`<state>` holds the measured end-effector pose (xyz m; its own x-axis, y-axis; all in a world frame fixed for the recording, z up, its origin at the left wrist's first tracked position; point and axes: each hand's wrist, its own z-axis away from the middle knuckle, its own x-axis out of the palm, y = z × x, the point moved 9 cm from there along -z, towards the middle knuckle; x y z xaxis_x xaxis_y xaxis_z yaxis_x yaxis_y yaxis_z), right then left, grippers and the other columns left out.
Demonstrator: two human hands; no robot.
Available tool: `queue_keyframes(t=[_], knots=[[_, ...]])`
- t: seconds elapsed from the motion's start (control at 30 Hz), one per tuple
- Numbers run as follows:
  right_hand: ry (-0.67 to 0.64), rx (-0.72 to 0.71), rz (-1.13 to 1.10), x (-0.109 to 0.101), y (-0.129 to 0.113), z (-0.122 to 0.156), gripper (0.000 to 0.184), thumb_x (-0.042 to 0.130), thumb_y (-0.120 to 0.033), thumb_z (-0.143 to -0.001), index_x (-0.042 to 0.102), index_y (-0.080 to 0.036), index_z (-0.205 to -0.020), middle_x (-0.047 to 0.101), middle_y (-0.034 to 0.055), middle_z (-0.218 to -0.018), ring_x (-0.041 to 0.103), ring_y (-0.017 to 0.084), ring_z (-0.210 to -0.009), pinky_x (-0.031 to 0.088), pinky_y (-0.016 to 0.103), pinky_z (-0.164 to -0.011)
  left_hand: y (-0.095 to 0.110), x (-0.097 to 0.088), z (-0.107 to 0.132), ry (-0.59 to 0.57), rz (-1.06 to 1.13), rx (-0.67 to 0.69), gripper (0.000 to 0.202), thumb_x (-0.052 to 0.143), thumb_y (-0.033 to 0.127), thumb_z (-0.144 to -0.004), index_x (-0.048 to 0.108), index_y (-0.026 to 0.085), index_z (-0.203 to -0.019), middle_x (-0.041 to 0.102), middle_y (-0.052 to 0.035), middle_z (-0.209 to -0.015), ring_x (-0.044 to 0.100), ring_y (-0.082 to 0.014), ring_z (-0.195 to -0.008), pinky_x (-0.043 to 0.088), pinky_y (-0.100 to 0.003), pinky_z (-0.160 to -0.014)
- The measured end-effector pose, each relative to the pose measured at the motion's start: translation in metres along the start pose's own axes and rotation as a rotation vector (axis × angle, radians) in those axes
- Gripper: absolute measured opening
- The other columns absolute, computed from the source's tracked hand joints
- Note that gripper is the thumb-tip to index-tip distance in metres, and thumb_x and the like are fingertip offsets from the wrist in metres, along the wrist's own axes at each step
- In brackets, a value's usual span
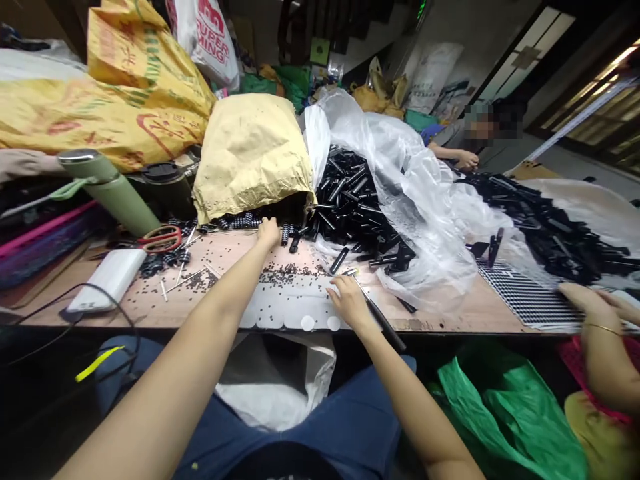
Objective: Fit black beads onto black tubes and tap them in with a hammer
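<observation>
My left hand (269, 231) reaches to the mouth of a yellow paper sack (253, 150). Its fingers are bent together among black ribbed pieces (243, 220); whatever they hold is hidden. My right hand (349, 303) lies palm down near the table's front edge, fingers slightly bent and apart, with nothing visible in them. Right beside it, partly covered, is a long dark rod-like tool (384, 323). Tiny dark bits (285, 273) are scattered on the table between my hands. Beyond my right hand is a heap of black tube-like pieces (353, 197) in clear plastic.
Left on the table are a green flask (110, 190), red-handled scissors (160, 238), a white box-shaped device (107, 280) and thin white sticks (183, 281). A co-worker's hands (595, 307) are at a striped panel (520, 293) on the right. Another person sits behind a second black heap (550, 227).
</observation>
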<state>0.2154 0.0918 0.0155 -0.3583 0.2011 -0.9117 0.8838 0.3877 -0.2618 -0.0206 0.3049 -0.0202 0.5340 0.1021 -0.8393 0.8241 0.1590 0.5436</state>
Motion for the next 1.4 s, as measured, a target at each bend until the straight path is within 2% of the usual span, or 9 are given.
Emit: queue_keyframes(t=[0.17,0.33,0.5,0.63,0.73,0.8,0.9,1.07,1.4], knots=[[-0.102,-0.054,-0.018,0.043,-0.033,-0.091,0.019,0.048,-0.022,-0.094,0.06,-0.016,-0.107,0.06,0.0119,-0.112,0.048,0.025,-0.107,0.042,0.037,-0.09,-0.013,-0.003,0.026,0.079,0.124,0.063,0.044,0.046,0.013,-0.082,0.048,0.012,-0.126,0.056,-0.0192,-0.119,0.057,-0.0285,-0.109,0.046,-0.04,-0.092],[-0.198,-0.027,-0.13,0.086,-0.053,-0.148,0.023,0.04,-0.007,-0.091,0.062,-0.011,-0.097,0.062,0.0171,-0.105,0.049,0.025,-0.104,0.04,0.04,-0.09,-0.048,-0.008,0.087,-0.008,0.815,-0.148,0.041,0.047,0.019,-0.079,0.045,0.017,-0.12,0.057,-0.0022,-0.085,0.055,-0.0106,-0.054,0.047,-0.023,-0.052],[-0.247,-0.068,-0.33,0.077,-0.039,-0.122,0.012,0.054,-0.025,-0.091,0.062,-0.016,-0.09,0.064,0.0063,-0.094,0.055,0.017,-0.089,0.045,0.03,-0.083,-0.047,-0.024,0.147,-0.089,0.948,-0.011,0.041,0.055,0.038,-0.081,0.053,0.016,-0.114,0.059,-0.0025,-0.084,0.053,-0.0098,-0.053,0.044,-0.023,-0.049],[-0.399,0.085,-0.919,0.062,-0.012,-0.098,0.033,0.057,-0.049,-0.085,0.059,-0.017,-0.088,0.061,0.0014,-0.081,0.055,0.013,-0.071,0.047,0.026,-0.066,-0.004,-0.045,0.162,0.033,0.604,0.38,0.037,0.06,0.035,-0.082,0.06,0.019,-0.116,0.063,-0.0105,-0.114,0.059,-0.0226,-0.105,0.048,-0.035,-0.09],[-0.45,0.209,-1.09,0.058,0.002,-0.095,0.04,0.064,-0.056,-0.075,0.059,-0.017,-0.083,0.061,0.0027,-0.08,0.057,0.013,-0.072,0.049,0.027,-0.066,0.029,-0.024,0.151,-0.106,0.577,0.524,0.034,0.064,0.03,-0.079,0.065,0.016,-0.11,0.065,-0.0106,-0.114,0.059,-0.0252,-0.109,0.044,-0.038,-0.096],[-0.381,0.242,-1.055,0.054,0.009,-0.101,0.041,0.062,-0.057,-0.076,0.059,-0.017,-0.085,0.062,0.0049,-0.086,0.058,0.015,-0.078,0.051,0.029,-0.07,0.037,-0.004,0.138,-0.241,0.638,0.464,0.028,0.07,0.029,-0.073,0.07,0.014,-0.096,0.07,-0.0086,-0.096,0.064,-0.0243,-0.093,0.048,-0.036,-0.087],[-0.213,0.231,-0.951,0.044,0.009,-0.106,0.05,0.066,-0.055,-0.074,0.058,-0.018,-0.107,0.059,0.0102,-0.113,0.056,0.021,-0.102,0.05,0.036,-0.083,0.029,0.007,0.123,-0.237,0.809,0.253,0.024,0.077,0.027,-0.063,0.07,0.012,-0.08,0.07,-0.0056,-0.077,0.063,-0.0205,-0.074,0.049,-0.03,-0.072],[-0.062,-0.173,-0.353,0.02,-0.049,-0.092,0.11,0.086,-0.047,-0.053,0.031,-0.02,-0.145,0.032,0.0171,-0.148,0.031,0.035,-0.136,0.03,0.053,-0.111,0.008,0.011,0.136,-0.233,1.091,-0.072,0.035,0.082,0.034,-0.056,0.061,0.012,-0.073,0.053,0.0039,-0.051,0.045,-0.0085,-0.042,0.034,-0.021,-0.043],[0.002,-0.236,-0.297,0.006,-0.072,-0.06,0.11,0.082,-0.038,-0.061,0.019,-0.015,-0.149,0.035,0.0211,-0.146,0.032,0.036,-0.137,0.03,0.053,-0.112,0.012,-0.016,0.176,-0.281,1.386,-0.034,0.05,0.068,0.056,-0.072,0.059,0.016,-0.102,0.057,0.0024,-0.069,0.046,-0.0051,-0.042,0.03,-0.016,-0.034]])
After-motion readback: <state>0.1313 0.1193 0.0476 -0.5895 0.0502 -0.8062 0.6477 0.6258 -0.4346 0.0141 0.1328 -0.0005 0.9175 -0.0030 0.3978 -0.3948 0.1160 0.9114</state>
